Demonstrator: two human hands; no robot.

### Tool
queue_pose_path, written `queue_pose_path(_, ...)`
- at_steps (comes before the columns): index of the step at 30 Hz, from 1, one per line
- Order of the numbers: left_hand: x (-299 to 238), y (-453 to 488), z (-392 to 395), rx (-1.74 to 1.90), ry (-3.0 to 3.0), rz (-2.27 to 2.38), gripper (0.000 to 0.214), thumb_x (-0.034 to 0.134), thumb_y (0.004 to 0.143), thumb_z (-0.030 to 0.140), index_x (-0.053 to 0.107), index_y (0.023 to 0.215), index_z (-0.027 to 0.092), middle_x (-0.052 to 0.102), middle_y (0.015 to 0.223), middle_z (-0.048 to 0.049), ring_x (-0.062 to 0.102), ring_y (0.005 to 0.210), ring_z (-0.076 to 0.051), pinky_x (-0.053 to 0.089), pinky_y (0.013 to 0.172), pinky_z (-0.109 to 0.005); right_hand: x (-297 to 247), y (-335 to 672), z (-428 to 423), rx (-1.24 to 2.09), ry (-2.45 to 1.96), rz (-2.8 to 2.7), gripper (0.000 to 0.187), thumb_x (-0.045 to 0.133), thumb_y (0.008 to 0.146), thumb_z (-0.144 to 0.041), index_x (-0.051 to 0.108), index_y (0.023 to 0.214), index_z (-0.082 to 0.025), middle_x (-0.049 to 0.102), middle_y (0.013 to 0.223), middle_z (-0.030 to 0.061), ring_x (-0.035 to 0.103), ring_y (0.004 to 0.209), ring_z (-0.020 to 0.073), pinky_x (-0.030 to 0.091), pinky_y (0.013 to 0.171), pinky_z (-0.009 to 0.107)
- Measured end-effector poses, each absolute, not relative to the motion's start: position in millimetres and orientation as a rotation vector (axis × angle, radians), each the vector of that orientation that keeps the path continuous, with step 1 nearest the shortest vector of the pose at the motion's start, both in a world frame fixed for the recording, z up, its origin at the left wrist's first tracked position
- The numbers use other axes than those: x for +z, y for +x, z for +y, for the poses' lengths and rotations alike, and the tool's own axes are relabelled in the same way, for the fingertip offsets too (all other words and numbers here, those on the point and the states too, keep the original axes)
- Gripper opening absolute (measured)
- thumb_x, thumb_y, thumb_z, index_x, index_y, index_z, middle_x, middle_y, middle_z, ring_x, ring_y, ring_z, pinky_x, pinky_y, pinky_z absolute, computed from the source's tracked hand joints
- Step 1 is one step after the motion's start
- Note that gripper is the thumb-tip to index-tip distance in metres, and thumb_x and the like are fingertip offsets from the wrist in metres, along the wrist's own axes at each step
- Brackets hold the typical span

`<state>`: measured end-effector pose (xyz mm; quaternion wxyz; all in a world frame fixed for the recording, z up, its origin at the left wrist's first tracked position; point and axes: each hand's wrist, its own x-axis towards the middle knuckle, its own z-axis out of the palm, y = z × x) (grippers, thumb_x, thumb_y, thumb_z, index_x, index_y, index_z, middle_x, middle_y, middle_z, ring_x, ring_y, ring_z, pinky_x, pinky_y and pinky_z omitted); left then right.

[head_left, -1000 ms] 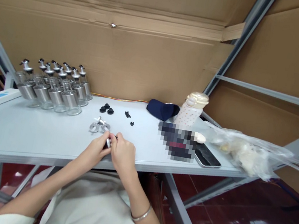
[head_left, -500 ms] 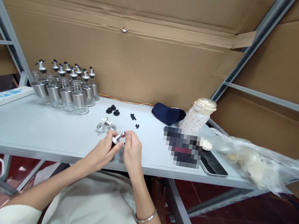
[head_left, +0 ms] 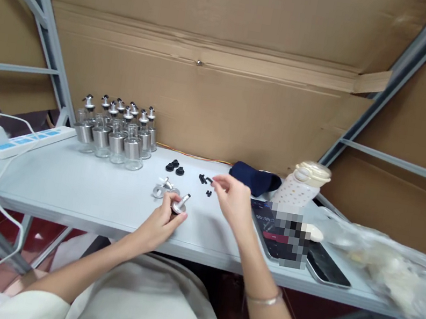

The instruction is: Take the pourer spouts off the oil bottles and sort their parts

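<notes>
My left hand (head_left: 165, 222) is closed around the base of a metal pour spout (head_left: 180, 206), whose narrow silver neck with a dark tip points up and to the right. My right hand (head_left: 233, 195) is held over the table, thumb and forefinger pinched on a small bent black piece (head_left: 210, 181). Just left of those fingertips lie other slim black pieces (head_left: 202, 179), and tiny black bits (head_left: 209, 193) lie nearer to me. Beyond my left hand are silver rings (head_left: 158, 191) with another metal spout part (head_left: 168, 183). Several black stoppers (head_left: 180, 171) are grouped further back.
Glass bottles with steel bands (head_left: 117, 143) stand at the back left, several with spouts. A power strip (head_left: 31, 143) lies at the left. To the right are a navy cap (head_left: 253, 178), a dotted tumbler (head_left: 298, 190), phones (head_left: 328, 266) and a plastic bag (head_left: 380, 258).
My right hand has left the spout, moved right and away from me, and now pinches a small black piece. My left hand still holds the spout. The view has shifted.
</notes>
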<state>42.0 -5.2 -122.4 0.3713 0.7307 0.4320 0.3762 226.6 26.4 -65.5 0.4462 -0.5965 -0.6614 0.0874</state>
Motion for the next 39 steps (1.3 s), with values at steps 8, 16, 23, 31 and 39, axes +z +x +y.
queue_pose_path(8,-114.8,40.5,-8.8,0.847,1.983,1.120,0.029,0.038,0.089,0.042,0.037,0.108,0.019,0.050,0.079,0.0011,0.050,0.075,-0.017,0.036,0.074,-0.029,-71.1,249.8,119.8,0.172,-2.001,-1.914,0.023,0.056,0.069,0.001,0.074,0.076,-0.011,0.072,0.068,0.0118,0.067,0.072,0.0192,0.045,0.069,0.022)
queue_pose_path(16,-114.7,39.1,-9.9,0.850,1.972,1.082,0.029,0.039,0.089,0.042,0.039,0.107,0.019,0.052,0.081,0.0005,0.051,0.075,-0.016,0.036,0.072,-0.028,-99.3,250.4,140.7,0.170,-1.946,-2.039,0.031,0.052,0.072,-0.001,0.075,0.085,-0.016,0.074,0.088,0.0084,0.067,0.089,0.0175,0.044,0.079,0.018)
queue_pose_path(23,-114.2,38.0,-8.9,0.895,1.960,1.056,0.028,0.037,0.090,0.041,0.041,0.106,0.019,0.054,0.087,-0.0017,0.051,0.080,-0.017,0.037,0.077,-0.029,-104.3,256.0,143.1,0.188,-1.805,-2.107,0.039,0.044,0.067,0.007,0.074,0.082,-0.014,0.074,0.088,0.0071,0.067,0.085,0.0147,0.044,0.078,0.019)
queue_pose_path(31,-114.2,37.9,-9.0,0.881,1.966,1.046,0.027,0.038,0.090,0.041,0.042,0.103,0.019,0.054,0.085,-0.0014,0.051,0.078,-0.017,0.037,0.075,-0.028,-100.1,254.7,138.2,0.239,-1.713,-2.069,0.046,0.045,0.071,0.006,0.062,0.108,-0.013,0.074,0.087,0.0056,0.065,0.081,0.0128,0.042,0.077,0.021)
queue_pose_path(39,-114.7,38.5,-8.1,0.867,1.925,1.026,0.026,0.033,0.091,0.038,0.041,0.105,0.017,0.049,0.072,0.0001,0.050,0.072,-0.017,0.037,0.069,-0.028,-84.8,212.1,49.5,0.441,-1.456,-1.932,0.035,0.030,0.092,-0.031,0.062,0.089,-0.017,0.065,0.073,0.0021,0.058,0.068,0.0146,0.042,0.067,0.024)
